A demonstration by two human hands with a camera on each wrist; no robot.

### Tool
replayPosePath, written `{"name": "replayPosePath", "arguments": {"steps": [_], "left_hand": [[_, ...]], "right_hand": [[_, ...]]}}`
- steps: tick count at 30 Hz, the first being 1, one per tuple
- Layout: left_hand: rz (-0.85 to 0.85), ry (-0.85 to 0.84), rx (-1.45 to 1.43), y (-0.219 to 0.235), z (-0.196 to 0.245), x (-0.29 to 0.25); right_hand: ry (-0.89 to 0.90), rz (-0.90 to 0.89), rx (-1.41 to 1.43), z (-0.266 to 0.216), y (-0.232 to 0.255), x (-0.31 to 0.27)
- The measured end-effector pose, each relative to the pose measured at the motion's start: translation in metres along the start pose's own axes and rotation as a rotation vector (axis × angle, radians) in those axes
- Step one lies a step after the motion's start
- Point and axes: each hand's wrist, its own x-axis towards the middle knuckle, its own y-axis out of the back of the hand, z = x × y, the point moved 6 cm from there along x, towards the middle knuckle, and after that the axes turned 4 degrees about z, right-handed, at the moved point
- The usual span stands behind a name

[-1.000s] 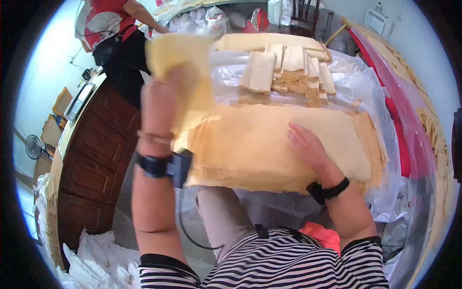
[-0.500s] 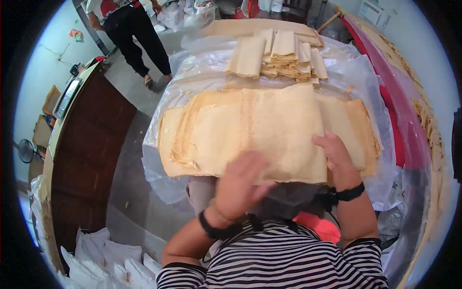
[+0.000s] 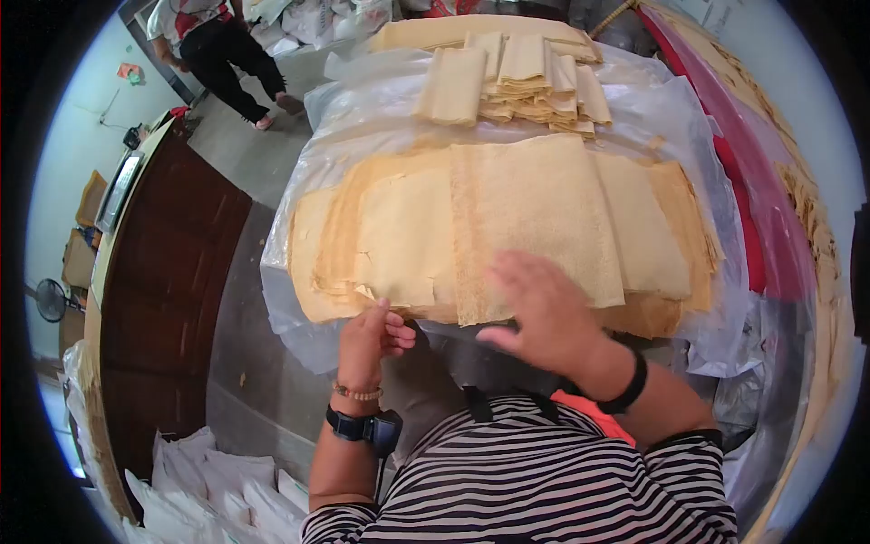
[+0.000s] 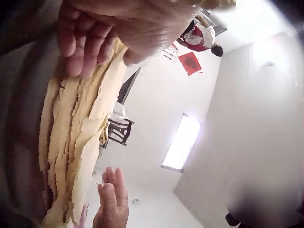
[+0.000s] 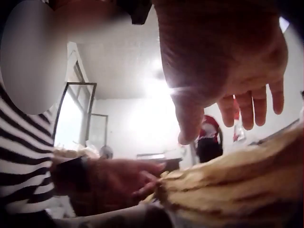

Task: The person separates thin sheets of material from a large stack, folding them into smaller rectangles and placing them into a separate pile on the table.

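Note:
Broad cream sheets (image 3: 403, 227) lie stacked on plastic in the head view, with a folded panel (image 3: 544, 208) on top. My left hand (image 3: 367, 343) touches the near edge left of centre, beside a small torn flap; its fingers are loosely bent. The left wrist view puts that hand (image 4: 126, 28) at the layered edges (image 4: 71, 137), thumb apart from the fingers. My right hand (image 3: 548, 317) is spread over the panel's near edge, thumb out; the right wrist view shows its fingers (image 5: 244, 109) extended above the layers (image 5: 223, 185), gripping nothing.
Folded cream bundles (image 3: 526, 82) are piled behind the sheets, before another flat stack (image 3: 480, 34). Pink plastic (image 3: 770, 208) runs along the right. A dark wooden cabinet (image 3: 172, 281) and white sacks (image 3: 217, 480) are at left. A person (image 3: 222, 54) stands at back left.
My left hand has gone left to the stack's near edge. My right hand has left the panel's right side and moved left over it. The swung sheet now lies flat; the other person has moved away.

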Motion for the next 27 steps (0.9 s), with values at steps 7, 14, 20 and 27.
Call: {"name": "replayPosePath", "arguments": {"steps": [7, 14, 20, 27], "left_hand": [[0.232, -0.472, 0.647, 0.010, 0.021, -0.021], [0.133, -1.181, 1.161, -0.028, 0.074, -0.032], [0.029, -1.064, 1.032, -0.016, 0.074, -0.023], [0.134, -1.444, 1.062, -0.036, 0.085, -0.049]], "right_hand": [[0.001, 0.011, -0.059, -0.013, -0.028, 0.000], [-0.011, 0.054, -0.066, -0.016, -0.036, -0.001], [0.008, 0.093, -0.018, -0.006, -0.029, -0.007], [-0.001, 0.147, -0.007, -0.004, -0.022, -0.014]]}}
